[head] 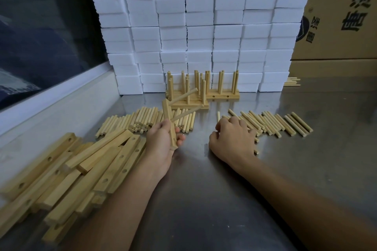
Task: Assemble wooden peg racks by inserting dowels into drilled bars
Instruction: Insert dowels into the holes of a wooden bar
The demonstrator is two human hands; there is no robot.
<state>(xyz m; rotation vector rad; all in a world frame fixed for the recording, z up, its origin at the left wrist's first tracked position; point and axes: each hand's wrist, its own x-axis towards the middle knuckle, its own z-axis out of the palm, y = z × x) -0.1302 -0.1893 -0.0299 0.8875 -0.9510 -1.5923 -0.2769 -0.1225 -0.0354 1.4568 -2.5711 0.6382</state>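
My left hand [161, 142] grips a drilled wooden bar [167, 115], held upright above the steel table. Two dowels [184, 115] stick out of the bar toward the right. My right hand [232, 138] lies with curled fingers on the near end of a row of loose dowels [271, 121]; whether it pinches one is hidden. A second heap of dowels [142, 121] lies behind my left hand. Finished racks [195, 89] with upright pegs stand at the back.
A pile of drilled bars [67, 173] covers the table's left side beside my left forearm. A wall of white foam blocks [195, 26] rises behind the racks. A cardboard box [338, 12] stands at the right rear. A grey ledge [51, 100] runs along the left.
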